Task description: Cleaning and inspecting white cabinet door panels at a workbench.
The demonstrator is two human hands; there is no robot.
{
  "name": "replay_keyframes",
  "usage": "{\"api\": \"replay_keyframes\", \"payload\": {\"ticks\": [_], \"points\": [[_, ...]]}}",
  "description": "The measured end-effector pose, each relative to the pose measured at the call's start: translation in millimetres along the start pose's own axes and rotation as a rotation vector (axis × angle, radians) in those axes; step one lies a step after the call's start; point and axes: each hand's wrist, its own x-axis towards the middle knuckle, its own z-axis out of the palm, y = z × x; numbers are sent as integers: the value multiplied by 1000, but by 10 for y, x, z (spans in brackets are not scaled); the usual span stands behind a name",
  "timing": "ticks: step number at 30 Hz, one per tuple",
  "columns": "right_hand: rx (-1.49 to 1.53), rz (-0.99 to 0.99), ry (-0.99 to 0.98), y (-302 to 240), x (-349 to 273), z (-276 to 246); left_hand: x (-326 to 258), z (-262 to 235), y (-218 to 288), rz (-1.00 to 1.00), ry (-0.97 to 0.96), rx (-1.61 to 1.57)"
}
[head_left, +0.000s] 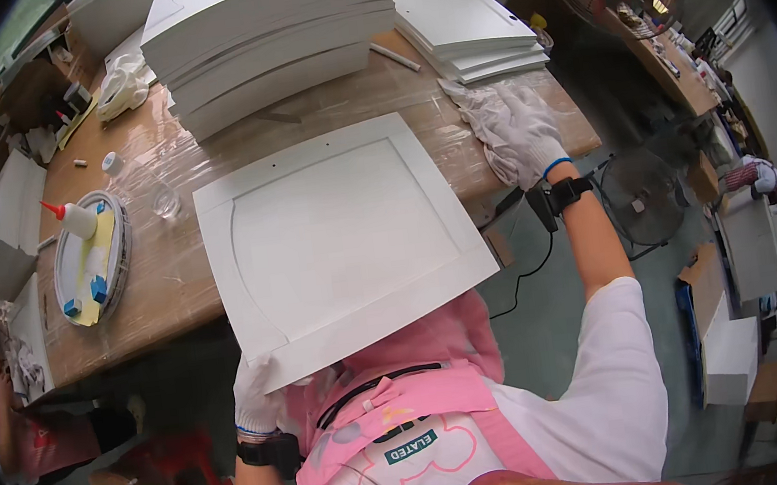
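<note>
A white panel (pixel 339 229) with a raised frame and a recessed middle lies on the table, its near edge reaching over the table edge against my pink apron. My left hand (pixel 258 401), in a white knit glove, grips its near left corner; part of the fingers is hidden. At the table's right side my right hand (pixel 532 135), also gloved, is on a crumpled white cloth (pixel 480 117) with its fingers closed on it. The right hand is apart from the panel.
A tall stack of white panels (pixel 282 63) stands at the back, with a lower stack (pixel 464 23) to its right. On the left, a round white lid (pixel 125 244) holds a red-tipped glue bottle (pixel 77 220) and blue blocks (pixel 99 289). A fan (pixel 642 199) stands right; a person (pixel 41 431) is at far left.
</note>
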Motion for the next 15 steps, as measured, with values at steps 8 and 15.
{"api": "replay_keyframes", "payload": {"ticks": [8, 15], "points": [[106, 16, -273, 354, 115, 669, 20, -78, -289, -114, 111, -92], [1505, 487, -124, 167, 201, -130, 510, 5, -216, -116, 235, -119]]}}
